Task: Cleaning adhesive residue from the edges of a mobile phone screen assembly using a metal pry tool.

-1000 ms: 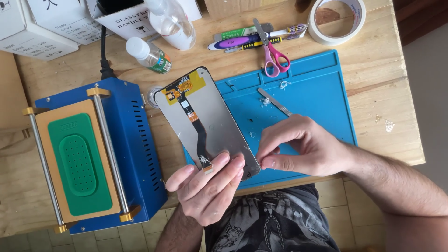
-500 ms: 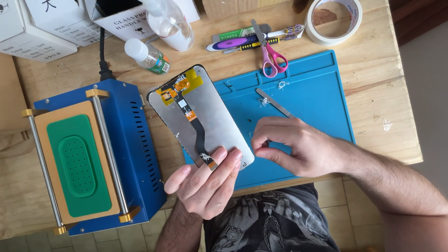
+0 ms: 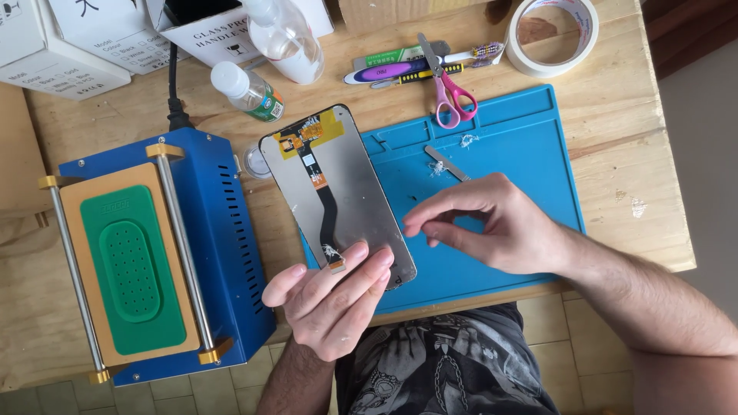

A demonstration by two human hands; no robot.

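From the head camera, the left hand (image 3: pixel 334 303) holds a phone screen panel (image 3: pixel 346 192) by its near end, fingers laid flat under and along that end with the thumb spread out to the side. The panel shows its grey back, with a black ribbon cable (image 3: pixel 323 204) running down its length. Its long axis runs from the hand up and slightly left, away from the person, so the far end with the yellow tape points towards the bottles. It lies partly over the left edge of the blue mat (image 3: pixel 507 154) on the table (image 3: pixel 638 177).

The right hand (image 3: pixel 496 227) hovers over the mat just right of the panel, apart from it, fingers curled with the thumb and forefinger close together; whether they pinch anything cannot be told.

A small clear bottle (image 3: pixel 247 91) with a white cap lies on its side, and a larger clear bottle (image 3: pixel 286 34) sits beside it; their contents cannot be made out. Pink scissors (image 3: pixel 450 84), a tape roll (image 3: pixel 555 32) and a blue machine (image 3: pixel 154 253) with a green pad sit around.
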